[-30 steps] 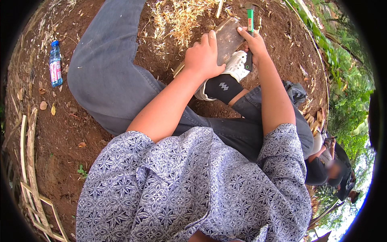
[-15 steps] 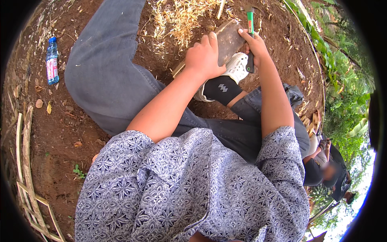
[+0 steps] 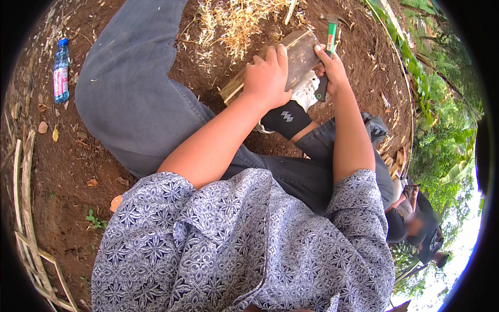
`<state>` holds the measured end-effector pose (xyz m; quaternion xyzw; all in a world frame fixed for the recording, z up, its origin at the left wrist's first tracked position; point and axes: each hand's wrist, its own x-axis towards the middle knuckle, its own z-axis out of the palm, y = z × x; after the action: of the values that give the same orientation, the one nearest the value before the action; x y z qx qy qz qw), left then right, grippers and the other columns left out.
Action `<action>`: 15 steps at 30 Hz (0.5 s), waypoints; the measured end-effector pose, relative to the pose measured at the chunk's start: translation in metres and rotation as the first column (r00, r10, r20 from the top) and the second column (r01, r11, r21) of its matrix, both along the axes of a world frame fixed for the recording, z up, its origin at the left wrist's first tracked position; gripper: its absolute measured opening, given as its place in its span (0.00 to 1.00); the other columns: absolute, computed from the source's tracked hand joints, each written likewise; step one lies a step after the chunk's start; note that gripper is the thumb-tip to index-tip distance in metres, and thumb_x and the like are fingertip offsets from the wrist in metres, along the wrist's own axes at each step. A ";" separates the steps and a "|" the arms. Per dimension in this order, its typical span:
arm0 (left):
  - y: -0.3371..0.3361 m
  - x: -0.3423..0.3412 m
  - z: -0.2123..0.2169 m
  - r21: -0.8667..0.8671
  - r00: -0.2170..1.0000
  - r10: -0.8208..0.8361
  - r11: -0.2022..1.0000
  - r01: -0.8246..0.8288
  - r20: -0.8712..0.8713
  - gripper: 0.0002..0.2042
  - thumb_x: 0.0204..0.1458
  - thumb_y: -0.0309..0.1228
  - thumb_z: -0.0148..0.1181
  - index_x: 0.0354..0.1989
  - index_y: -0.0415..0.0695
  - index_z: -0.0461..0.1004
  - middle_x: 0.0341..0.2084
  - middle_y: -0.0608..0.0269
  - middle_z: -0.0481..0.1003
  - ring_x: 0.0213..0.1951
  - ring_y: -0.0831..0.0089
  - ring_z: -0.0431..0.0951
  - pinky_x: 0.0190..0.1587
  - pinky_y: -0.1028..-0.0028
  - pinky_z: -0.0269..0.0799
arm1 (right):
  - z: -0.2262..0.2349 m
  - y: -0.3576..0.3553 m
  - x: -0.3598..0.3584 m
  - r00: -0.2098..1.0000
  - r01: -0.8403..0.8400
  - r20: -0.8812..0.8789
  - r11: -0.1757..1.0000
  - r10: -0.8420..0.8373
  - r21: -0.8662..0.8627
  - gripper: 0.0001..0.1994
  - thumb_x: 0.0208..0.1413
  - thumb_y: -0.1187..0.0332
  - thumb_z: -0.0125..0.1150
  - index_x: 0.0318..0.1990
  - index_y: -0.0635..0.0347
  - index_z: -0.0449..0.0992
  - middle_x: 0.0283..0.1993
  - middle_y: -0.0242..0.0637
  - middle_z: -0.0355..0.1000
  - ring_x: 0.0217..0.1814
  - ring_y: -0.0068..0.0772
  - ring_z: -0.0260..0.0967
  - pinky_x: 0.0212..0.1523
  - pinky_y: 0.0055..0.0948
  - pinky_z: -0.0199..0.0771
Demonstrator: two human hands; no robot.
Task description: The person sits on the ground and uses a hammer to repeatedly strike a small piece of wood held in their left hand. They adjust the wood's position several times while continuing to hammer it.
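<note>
While the left hand (image 3: 267,78) clamps the wooden block (image 3: 291,60) resting against the shoe (image 3: 306,91), the right hand (image 3: 330,70), fingers closed on the green-handled hammer (image 3: 330,44) beside it, appears mid-strike; next requires a steady, aimed blow.

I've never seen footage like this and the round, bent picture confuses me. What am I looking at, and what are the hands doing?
A head-worn fisheye camera looks down, so edges curve. The person sits on bare red soil in a patterned shirt. The left hand presses on a wooden block; the right hand grips a green-handled hammer. Dry straw lies beyond, a plastic bottle far left, bamboo strips at the left edge. Another person is at the lower right.
</note>
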<state>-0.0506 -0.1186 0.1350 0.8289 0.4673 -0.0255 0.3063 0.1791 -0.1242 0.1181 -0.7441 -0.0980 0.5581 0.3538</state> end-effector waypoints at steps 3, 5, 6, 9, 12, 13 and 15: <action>0.000 0.001 -0.001 0.001 1.000 -0.006 1.000 0.006 -0.001 0.55 0.42 0.51 0.75 0.73 0.31 0.52 0.61 0.41 0.68 0.50 0.50 0.81 0.45 0.62 0.84 | -0.003 -0.001 0.002 1.000 0.003 -0.011 1.000 -0.003 0.007 0.14 0.61 0.64 0.73 0.46 0.49 0.71 0.32 0.22 0.65 0.19 0.13 0.57 0.20 0.19 0.60; 0.000 0.000 -0.001 -0.001 1.000 -0.003 1.000 0.003 0.002 0.55 0.42 0.51 0.75 0.73 0.31 0.52 0.61 0.41 0.69 0.49 0.50 0.81 0.45 0.62 0.84 | -0.003 -0.001 0.001 1.000 0.002 -0.013 1.000 -0.002 0.013 0.14 0.61 0.64 0.73 0.46 0.49 0.71 0.32 0.22 0.65 0.19 0.13 0.57 0.20 0.19 0.61; 0.001 0.000 -0.001 -0.007 1.000 -0.004 1.000 0.004 0.002 0.55 0.42 0.51 0.75 0.73 0.31 0.52 0.61 0.41 0.69 0.49 0.50 0.81 0.45 0.62 0.84 | -0.002 0.000 0.001 1.000 0.002 -0.014 1.000 -0.001 0.015 0.14 0.61 0.64 0.73 0.46 0.49 0.71 0.32 0.22 0.65 0.19 0.13 0.57 0.20 0.19 0.61; 0.003 -0.001 0.001 -0.017 1.000 -0.005 1.000 0.006 0.006 0.55 0.42 0.51 0.75 0.73 0.31 0.52 0.60 0.41 0.69 0.49 0.50 0.81 0.45 0.62 0.84 | -0.001 0.000 0.000 1.000 0.012 -0.022 1.000 -0.011 0.016 0.14 0.61 0.63 0.73 0.46 0.49 0.71 0.32 0.22 0.65 0.19 0.14 0.57 0.20 0.20 0.61; 0.003 -0.001 0.001 -0.017 1.000 -0.004 1.000 0.005 0.016 0.55 0.42 0.51 0.75 0.73 0.30 0.52 0.60 0.41 0.69 0.48 0.49 0.82 0.44 0.62 0.84 | -0.001 0.000 -0.001 1.000 0.009 -0.016 1.000 -0.009 0.019 0.14 0.61 0.63 0.73 0.46 0.49 0.71 0.32 0.22 0.66 0.19 0.13 0.57 0.20 0.19 0.61; 0.003 -0.001 0.000 -0.019 1.000 -0.003 1.000 0.004 0.021 0.55 0.42 0.51 0.75 0.73 0.31 0.52 0.60 0.41 0.69 0.48 0.50 0.82 0.44 0.62 0.84 | -0.001 0.000 -0.001 1.000 0.006 -0.015 1.000 -0.005 0.022 0.14 0.61 0.63 0.73 0.46 0.49 0.71 0.31 0.22 0.66 0.19 0.13 0.57 0.20 0.19 0.61; 0.003 -0.002 0.000 -0.019 1.000 0.001 1.000 -0.001 0.029 0.55 0.42 0.51 0.75 0.73 0.31 0.53 0.60 0.41 0.69 0.48 0.50 0.82 0.44 0.62 0.84 | 0.000 0.001 0.000 1.000 -0.002 -0.014 1.000 0.002 0.027 0.14 0.61 0.63 0.73 0.46 0.48 0.71 0.31 0.21 0.65 0.19 0.13 0.57 0.20 0.19 0.61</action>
<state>-0.0521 -0.1155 0.1346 0.8260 0.4629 -0.0178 0.3210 0.1787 -0.1235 0.1177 -0.7351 -0.1037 0.5624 0.3641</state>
